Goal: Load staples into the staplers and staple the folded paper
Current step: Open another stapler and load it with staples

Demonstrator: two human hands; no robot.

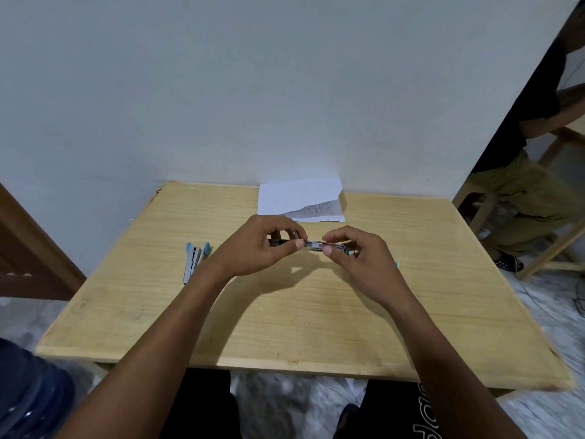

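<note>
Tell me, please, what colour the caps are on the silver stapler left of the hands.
Light blue caps on the silver metal stapler, in the head view.

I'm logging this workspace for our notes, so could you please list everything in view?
table: one, light wood, against the wall
folded paper: one, white, table's far edge
blue stapler: one, blue and metal, on the table left of the hands
dark stapler: one, dark and metallic, held above table centre
teal piece: one, small, mostly hidden behind right hand
jug: one, blue, lower left beside table
other person: one, dark top, olive trousers, seated at right
left hand: pinches dark stapler's left end
right hand: pinches its right end
</note>
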